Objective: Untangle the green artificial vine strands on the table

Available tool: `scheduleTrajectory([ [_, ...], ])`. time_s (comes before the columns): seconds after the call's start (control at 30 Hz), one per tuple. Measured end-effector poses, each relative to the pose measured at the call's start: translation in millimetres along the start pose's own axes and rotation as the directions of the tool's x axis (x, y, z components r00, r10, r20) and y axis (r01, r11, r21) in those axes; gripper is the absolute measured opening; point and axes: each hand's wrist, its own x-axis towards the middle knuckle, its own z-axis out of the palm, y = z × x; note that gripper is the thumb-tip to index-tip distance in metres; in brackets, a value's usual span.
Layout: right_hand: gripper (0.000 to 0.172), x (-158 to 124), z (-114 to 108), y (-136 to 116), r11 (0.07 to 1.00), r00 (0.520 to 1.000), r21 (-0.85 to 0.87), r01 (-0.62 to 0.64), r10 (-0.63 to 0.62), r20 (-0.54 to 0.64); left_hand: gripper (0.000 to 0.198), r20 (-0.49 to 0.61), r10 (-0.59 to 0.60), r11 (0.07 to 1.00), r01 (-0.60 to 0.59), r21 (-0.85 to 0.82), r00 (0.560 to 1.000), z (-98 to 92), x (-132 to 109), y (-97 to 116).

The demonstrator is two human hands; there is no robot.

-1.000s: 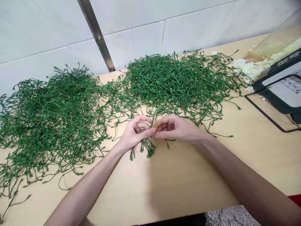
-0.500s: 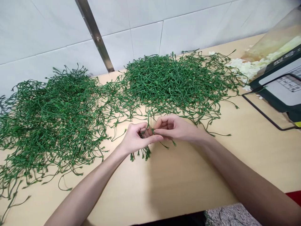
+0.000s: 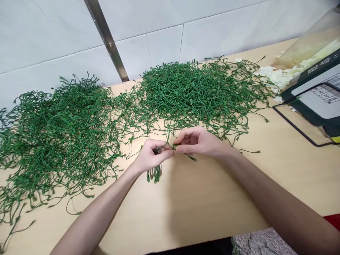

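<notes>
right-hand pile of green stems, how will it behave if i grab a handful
The right-hand pile of green stems would likely snag together, since they cross and tangle. A handful should be light, each looking thin, and probably springy, as some stick upward.

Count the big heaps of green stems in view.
2: the left heap, spread along the left side, and the right heap, beyond the right hand. Loose stems link them. Anything behind the package is hidden.

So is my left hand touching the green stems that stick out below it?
Touching. The head view shows the left hand closed around the green stems, with their ends sticking out below it.
</notes>
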Motion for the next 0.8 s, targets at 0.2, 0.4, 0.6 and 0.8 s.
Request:
scheduleTrajectory([
  [0.2, 0.033, 3.4, 6.2, 0.4, 0.999, 1.0, 0.029, -0.031, 0.031, 0.005, 0.035, -0.032, 0.025, 0.999, -0.027, -0.044, 0.999, 3.1, 1.2, -2.1],
  [0.4, 0.032, 5.4, 9.1, 1.9, 0.996, 0.996, 0.075, -0.056, 0.061, -0.072, 0.046, -0.084, 0.026, 0.997, -0.02, 0.075, 0.996, 9.0, 3.1, -6.2],
  [0.6, 0.028, 6.8, 7.1, 4.7, 0.998, 0.99, 0.061, -0.02, 0.028, -0.135, 0.048, -0.105, -0.026, 0.995, 0.035, 0.091, 0.994, 8.2, 2.9, -3.3],
  [0.8, 0.028, 6.4, 7.5, 2.4, 0.998, 0.994, 0.06, -0.031, 0.038, -0.104, 0.016, -0.055, -0.021, 0.994, 0.027, 0.105, 0.998, 8.8, 0.4, -1.2],
])
